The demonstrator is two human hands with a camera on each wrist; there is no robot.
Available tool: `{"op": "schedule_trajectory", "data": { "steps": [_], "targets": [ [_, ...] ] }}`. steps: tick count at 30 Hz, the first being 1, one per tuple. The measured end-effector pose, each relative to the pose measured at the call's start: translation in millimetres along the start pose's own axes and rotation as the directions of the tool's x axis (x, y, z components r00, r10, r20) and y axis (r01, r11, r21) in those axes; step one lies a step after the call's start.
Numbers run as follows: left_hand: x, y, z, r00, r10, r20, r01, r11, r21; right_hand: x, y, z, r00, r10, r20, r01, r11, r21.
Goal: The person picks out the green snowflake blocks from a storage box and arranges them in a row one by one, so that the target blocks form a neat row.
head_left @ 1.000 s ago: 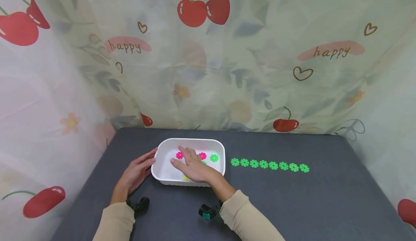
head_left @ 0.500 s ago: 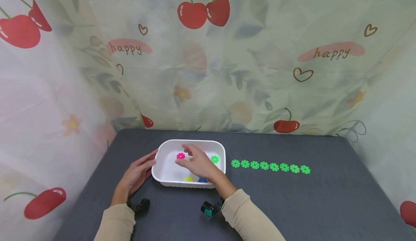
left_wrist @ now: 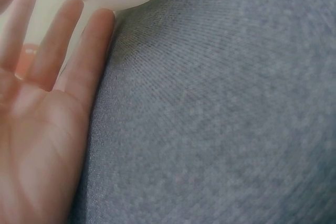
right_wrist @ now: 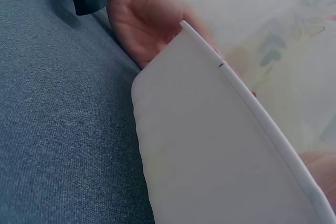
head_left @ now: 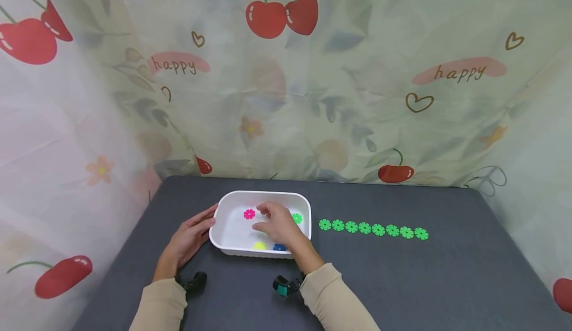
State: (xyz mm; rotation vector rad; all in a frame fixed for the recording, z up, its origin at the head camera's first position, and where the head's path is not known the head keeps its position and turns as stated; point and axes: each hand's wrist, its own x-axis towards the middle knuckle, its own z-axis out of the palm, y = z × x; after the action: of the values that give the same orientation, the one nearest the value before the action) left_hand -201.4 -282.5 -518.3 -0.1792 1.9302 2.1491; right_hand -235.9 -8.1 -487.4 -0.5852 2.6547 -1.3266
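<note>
A white plastic bin (head_left: 230, 244) stands on the dark table. My left hand (head_left: 189, 239) rests against its left end with long fingers, and in the left wrist view the fingertips of that left hand (left_wrist: 47, 103) meet the bin wall. Over the inside of the bin hovers my right hand (head_left: 281, 226), thumb and fingers apart, no piece visible between them. Below it in the bin lie small notched flower discs: a pink disc (head_left: 249, 214), a green disc (head_left: 297, 218), a yellow disc (head_left: 259, 245) and a blue disc (head_left: 279, 247). The right hand hides part of the bin floor.
Right of the bin, several green flower discs (head_left: 378, 230) form a straight row on the table (head_left: 380, 281). A printed cloth (head_left: 286, 112) with cherries hangs behind and at both sides. Each wrist wears a black camera band.
My right hand was spread low over the discs; it has drawn back rightward with bent fingers, uncovering the blue disc. My left hand stays at the bin's end.
</note>
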Motion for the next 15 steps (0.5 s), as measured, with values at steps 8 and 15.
{"op": "schedule_trajectory", "data": {
  "steps": [8, 15],
  "targets": [
    [0.0, -0.8, 0.8, 1.000, -0.017, -0.010, 0.018, 1.000, 0.009, -0.7, -0.4, 0.8, 0.991, 0.130, 0.037, -0.128, 0.991, -0.042],
    [-0.8, 0.4, 0.6, 1.000, -0.015, -0.018, 0.016, 1.000, 0.012, 1.3, 0.2, 1.0, 0.994, 0.100, 0.050, -0.095, 0.992, -0.086]
  ]
}}
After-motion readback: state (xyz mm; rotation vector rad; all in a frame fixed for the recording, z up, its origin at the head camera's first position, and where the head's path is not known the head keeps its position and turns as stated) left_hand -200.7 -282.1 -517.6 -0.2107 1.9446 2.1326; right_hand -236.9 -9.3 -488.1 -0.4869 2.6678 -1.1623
